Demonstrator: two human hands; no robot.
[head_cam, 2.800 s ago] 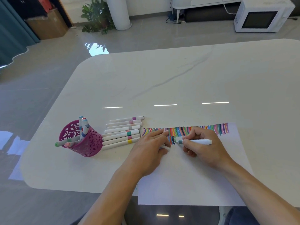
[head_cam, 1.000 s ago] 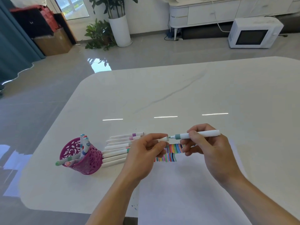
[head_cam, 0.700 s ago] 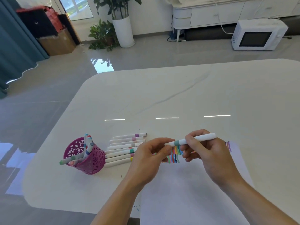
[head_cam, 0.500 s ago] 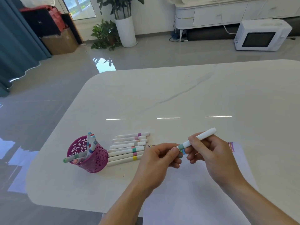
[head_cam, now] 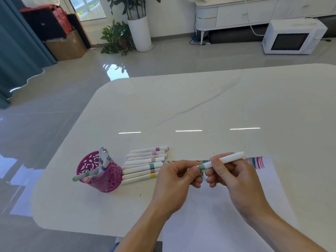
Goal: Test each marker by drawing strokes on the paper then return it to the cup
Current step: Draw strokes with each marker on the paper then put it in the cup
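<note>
Bright daylight comes from the window (head_cam: 87,8) far ahead and left of my left hand (head_cam: 174,180), throwing a white glare patch on the floor (head_cam: 116,73). Three thin light streaks gleam on the worktop (head_cam: 200,106) beyond my right hand (head_cam: 234,177). Shadows under both hands are faint. Straight lines bow toward the edges, and everything looks slightly soft.
</note>
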